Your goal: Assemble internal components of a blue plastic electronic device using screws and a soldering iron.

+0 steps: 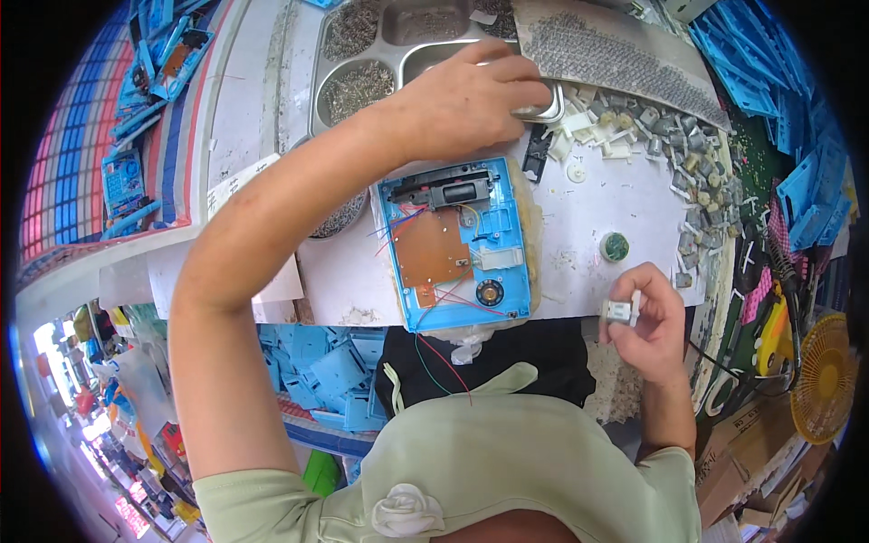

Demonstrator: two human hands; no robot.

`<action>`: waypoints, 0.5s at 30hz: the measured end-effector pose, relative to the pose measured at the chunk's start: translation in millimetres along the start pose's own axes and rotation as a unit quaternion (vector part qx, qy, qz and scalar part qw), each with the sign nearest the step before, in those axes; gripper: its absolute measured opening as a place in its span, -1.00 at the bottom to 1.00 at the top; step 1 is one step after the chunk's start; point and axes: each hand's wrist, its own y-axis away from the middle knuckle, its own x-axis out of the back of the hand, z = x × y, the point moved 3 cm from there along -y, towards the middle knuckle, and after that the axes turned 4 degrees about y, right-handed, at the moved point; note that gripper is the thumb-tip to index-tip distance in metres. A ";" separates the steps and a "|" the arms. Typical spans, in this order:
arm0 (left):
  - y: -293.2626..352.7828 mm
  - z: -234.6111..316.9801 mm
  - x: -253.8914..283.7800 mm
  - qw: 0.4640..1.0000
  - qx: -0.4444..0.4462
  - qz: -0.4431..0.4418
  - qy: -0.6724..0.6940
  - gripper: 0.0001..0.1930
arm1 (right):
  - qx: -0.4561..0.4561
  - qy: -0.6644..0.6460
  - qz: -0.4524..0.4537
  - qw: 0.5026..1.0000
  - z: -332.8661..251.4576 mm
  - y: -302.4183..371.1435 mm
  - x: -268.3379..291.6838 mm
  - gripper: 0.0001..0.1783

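Observation:
My left hand (pixel 477 98) reaches across to the front right part of a metal compartment tray (pixel 315 100). Its fingers are curled over the tray's rim, and whatever is between the fingertips is hidden. My right hand (pixel 654 328) pinches a small white and grey block-shaped part (pixel 621 311) between thumb and fingers, right of the work spot. Between the hands lies an open light-blue plastic casing (pixel 516 226). Inside it are a brown circuit board (pixel 433 249), a black mechanism (pixel 444 190), a white plastic piece (pixel 500 260), a round black part (pixel 490 291) and thin wires.
Small screws (pixel 355 90) fill some tray compartments. Grey motors (pixel 701 195) and white plastic pieces (pixel 593 127) are heaped at the right, below a studded board (pixel 615 54). A small round green-topped container (pixel 614 246) stands nearby. Blue casings (pixel 339 376) lie below the table edge; a yellow fan (pixel 824 380) is far right.

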 end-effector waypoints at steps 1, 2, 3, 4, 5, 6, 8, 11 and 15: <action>-3.2 0.2 -0.7 1.000 -0.020 -0.008 -0.015 -0.92 | -0.002 -0.041 -0.017 0.999 2.6 1.2 -3.5 -0.64; -5.8 1.0 -1.9 0.999 -0.039 -0.016 -0.031 -0.92 | -0.003 -0.082 -0.034 0.996 5.0 1.9 -6.0 -0.63; -8.7 1.6 -6.0 0.998 -0.035 -0.027 -0.036 -0.91 | -0.005 -0.079 -0.050 0.996 6.6 2.0 -6.1 -0.63; -10.5 4.4 -11.4 0.998 -0.032 -0.038 -0.041 -0.90 | -0.010 -0.076 -0.050 0.996 7.2 2.0 -7.3 -0.62; -11.8 6.7 -16.0 0.997 -0.027 -0.049 -0.047 -0.89 | -0.016 -0.072 -0.051 0.996 7.6 1.9 -9.5 -0.62; -14.3 8.5 -18.3 0.996 -0.031 -0.054 -0.056 -0.88 | -0.022 -0.069 -0.052 0.996 7.8 1.5 -10.1 -0.61; -17.5 10.8 -22.5 0.994 -0.038 -0.064 -0.074 -0.87 | -0.001 -0.055 -0.074 0.996 8.4 0.8 -9.5 -0.61; -16.7 14.5 -21.1 0.994 -0.046 -0.060 -0.079 -0.87 | 0.017 -0.041 -0.096 0.994 6.8 0.0 -10.0 -0.61; -15.4 12.0 -22.3 0.992 -0.055 -0.072 -0.093 -0.78 | 0.028 -0.037 -0.100 0.994 4.9 0.1 -6.0 -0.60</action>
